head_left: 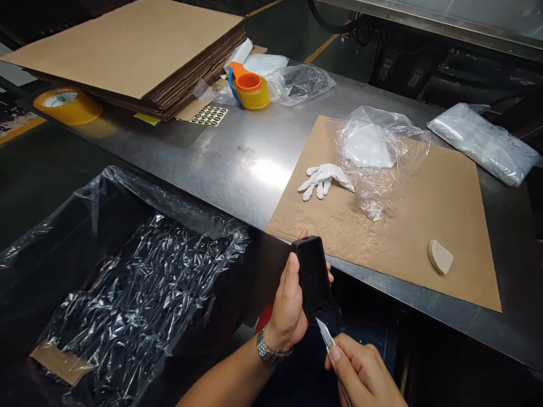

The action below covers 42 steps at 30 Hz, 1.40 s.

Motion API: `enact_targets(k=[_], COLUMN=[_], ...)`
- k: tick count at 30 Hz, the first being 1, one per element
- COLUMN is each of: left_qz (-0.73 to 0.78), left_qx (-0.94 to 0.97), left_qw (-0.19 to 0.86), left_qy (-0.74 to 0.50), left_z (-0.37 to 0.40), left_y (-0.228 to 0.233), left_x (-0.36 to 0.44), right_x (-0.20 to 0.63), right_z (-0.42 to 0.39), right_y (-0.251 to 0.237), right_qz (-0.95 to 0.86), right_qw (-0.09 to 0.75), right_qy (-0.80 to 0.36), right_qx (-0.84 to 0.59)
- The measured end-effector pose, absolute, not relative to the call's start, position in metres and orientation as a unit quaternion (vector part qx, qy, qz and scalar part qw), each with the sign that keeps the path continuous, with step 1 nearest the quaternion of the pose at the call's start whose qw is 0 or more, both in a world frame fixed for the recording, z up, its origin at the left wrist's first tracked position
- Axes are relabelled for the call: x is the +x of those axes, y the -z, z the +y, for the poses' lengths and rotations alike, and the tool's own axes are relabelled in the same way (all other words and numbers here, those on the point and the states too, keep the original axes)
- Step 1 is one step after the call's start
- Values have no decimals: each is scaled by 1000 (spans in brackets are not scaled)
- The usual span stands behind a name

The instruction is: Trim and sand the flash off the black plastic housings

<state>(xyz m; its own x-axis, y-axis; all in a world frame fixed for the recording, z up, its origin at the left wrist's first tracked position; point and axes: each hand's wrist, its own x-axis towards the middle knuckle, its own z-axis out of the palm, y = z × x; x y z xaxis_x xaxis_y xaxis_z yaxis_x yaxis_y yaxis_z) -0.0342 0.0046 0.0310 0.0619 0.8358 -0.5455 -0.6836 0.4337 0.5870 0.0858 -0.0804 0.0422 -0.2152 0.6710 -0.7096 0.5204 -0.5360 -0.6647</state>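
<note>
Your left hand (291,299) is gripping the black part (314,280); your right hand (365,373), at five o'clock, is pinching the blade (326,333), which could slip and cut your wrist.

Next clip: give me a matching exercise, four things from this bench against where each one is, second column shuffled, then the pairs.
Things:
1. black part
2. small blade
3. white glove
4. orange tape dispenser

Places:
A. lying on the cardboard sheet, beside a clear plastic bag
B. gripped in the left hand
C. next to the stack of flat cardboard
D. pinched in the right hand, tip at the black part

Pairs: 1-B, 2-D, 3-A, 4-C
</note>
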Motion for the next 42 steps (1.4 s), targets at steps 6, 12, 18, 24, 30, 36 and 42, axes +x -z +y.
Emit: enact_targets(k=[6,12,18,24,30,36,42], left_qz=[452,449,450,446,441,426,420], left_qx=[97,99,106,111,113,65,5], left_qw=[710,704,701,695,688,675,642], left_qy=[-531,-542,-544,-553,-565,-599,-642], left_z=[3,2,2,1,0,1,3], left_y=[-30,-28,-28,-27,-24,-24,-28], left_x=[-34,-32,-31,-29,-28,-25,-22], right_x=[85,85,84,84,83,80,84], right_z=[-83,-83,-84,-84,-82,-78,-84], right_y=[-39,-38,-36,-34,-33,-36,-42], right_qz=[-499,-501,-469,-475,-479,-440,-652], right_qw=[59,35,68,67,81,103,210], right_qy=[-583,-591,-619,-629,-637,-671,-369], right_qx=[-639,-632,-627,-612,-599,-588,-628])
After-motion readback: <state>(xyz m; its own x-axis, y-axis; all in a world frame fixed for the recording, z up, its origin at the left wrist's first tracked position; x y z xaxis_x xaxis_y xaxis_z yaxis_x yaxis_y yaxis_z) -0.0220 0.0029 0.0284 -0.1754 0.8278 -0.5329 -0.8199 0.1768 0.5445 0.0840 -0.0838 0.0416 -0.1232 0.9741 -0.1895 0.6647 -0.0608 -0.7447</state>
